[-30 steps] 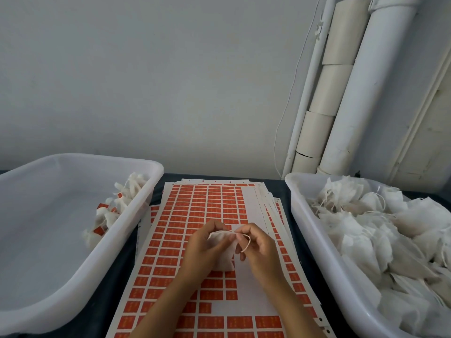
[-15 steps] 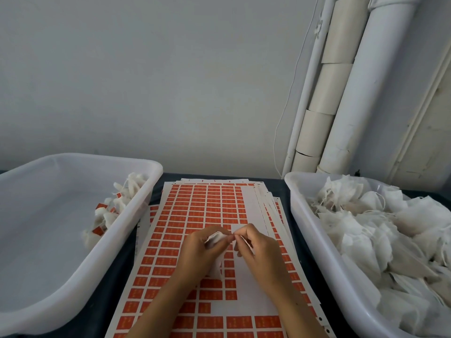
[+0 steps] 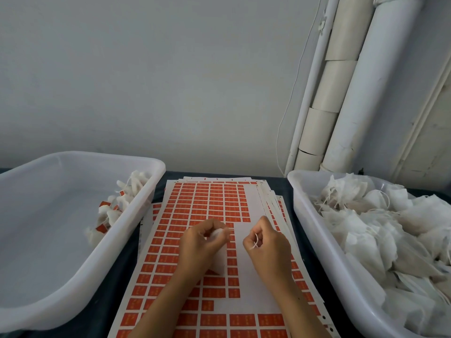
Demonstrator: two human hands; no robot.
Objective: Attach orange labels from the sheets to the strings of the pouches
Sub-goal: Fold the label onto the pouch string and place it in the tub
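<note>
A stack of sheets of orange labels (image 3: 207, 206) lies on the dark table between two bins. My left hand (image 3: 202, 242) grips a white pouch (image 3: 220, 258) at its top, and the pouch hangs down over the sheet. To its right, my right hand (image 3: 266, 242) pinches the pouch's white string (image 3: 256, 241), pulled away from the pouch. Both hands hover above a bare white patch of the top sheet where labels are gone.
A white bin (image 3: 314, 230) at the right is heaped with unlabeled white pouches (image 3: 380, 223). A white bin (image 3: 136, 215) at the left holds a few labeled pouches (image 3: 114, 206) in its far right corner. White pipes (image 3: 353, 81) run up the wall behind.
My hands have moved apart. The right hand has drawn the string out to the right, while the left hand keeps the pouch.
</note>
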